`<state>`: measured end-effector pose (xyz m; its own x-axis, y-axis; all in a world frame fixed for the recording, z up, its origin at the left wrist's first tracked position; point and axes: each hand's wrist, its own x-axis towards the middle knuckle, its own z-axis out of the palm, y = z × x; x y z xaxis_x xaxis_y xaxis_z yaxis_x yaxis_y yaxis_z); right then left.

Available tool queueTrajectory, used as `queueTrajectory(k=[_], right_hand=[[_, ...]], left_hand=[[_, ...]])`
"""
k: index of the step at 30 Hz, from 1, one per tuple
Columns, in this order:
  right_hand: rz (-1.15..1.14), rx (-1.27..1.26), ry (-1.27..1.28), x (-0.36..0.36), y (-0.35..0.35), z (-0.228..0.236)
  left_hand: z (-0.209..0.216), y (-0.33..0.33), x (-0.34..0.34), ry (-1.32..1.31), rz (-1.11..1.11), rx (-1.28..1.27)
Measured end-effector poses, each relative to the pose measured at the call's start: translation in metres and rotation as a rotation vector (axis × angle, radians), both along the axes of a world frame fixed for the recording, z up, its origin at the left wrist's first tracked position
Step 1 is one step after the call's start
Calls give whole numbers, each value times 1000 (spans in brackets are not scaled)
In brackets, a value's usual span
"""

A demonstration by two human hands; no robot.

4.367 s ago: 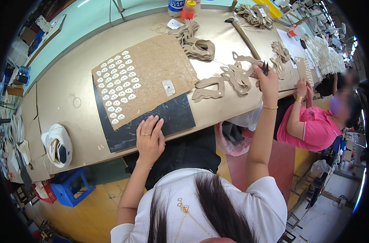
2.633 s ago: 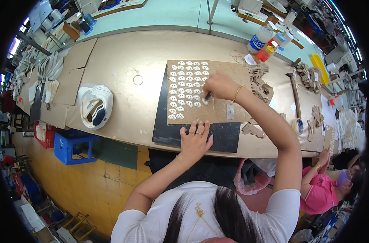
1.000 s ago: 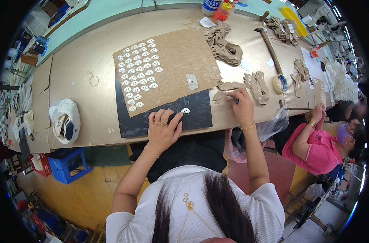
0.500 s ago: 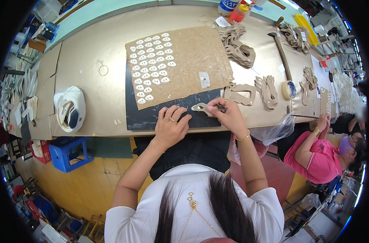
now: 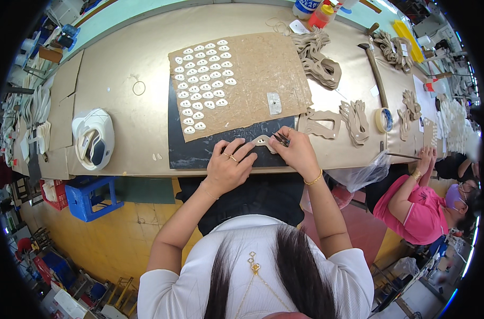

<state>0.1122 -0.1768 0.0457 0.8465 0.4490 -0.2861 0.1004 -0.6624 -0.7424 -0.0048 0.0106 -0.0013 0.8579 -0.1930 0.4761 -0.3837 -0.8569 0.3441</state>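
Head view: bare hands meet over a black board (image 5: 191,154) at the near edge of the bench (image 5: 127,58).
Beige piece: one narrow, curved cutout (image 5: 263,142), between the hands, on or just above the board; a white patch with small dark holes shows at its left end.
Brown sheet: overlaps the board (image 5: 268,58); white patches (image 5: 203,62) in rows on its left part, the right part bare around a small pale plate (image 5: 274,103).
Piece handling: best kept flat and steady, patch and outline lined up before pressing; even fingertip pressure should suit such a thin part better than a hard push.
Tool handling: the points are best kept turned away from the piece and the other hand.
Right grip: right hand (image 5: 296,151), thumb and finger closed on the piece's right end; dark pointed tool (image 5: 281,139) tucked in the same hand.
Left grip: left hand (image 5: 230,164), fingers slightly parted, tips at the piece's left end; whether they pinch or only press, cannot tell.
Spare pieces: beige cutouts (image 5: 354,123) near the board, on its right.
Tape roll: just beyond them (image 5: 381,119).
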Motion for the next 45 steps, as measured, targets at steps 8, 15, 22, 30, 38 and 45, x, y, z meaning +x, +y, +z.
queueTrajectory(k=[8,15,22,30,38,45], right_hand=[[4,-3,-5,0,0,0],[17,1,49,1,0,-2],[-12,-21,110,1,4,1],[-44,-31,153,3,10,12],[-28,-51,145,5,12,13],[-6,-109,101,9,15,14]], left_hand=[[5,-1,2,48,-22,9],[12,-14,7,124,-3,-29],[12,-16,6,125,-3,34],[14,-16,4,155,-12,110],[12,-16,5,133,-24,141],[17,-19,7,151,-17,110]])
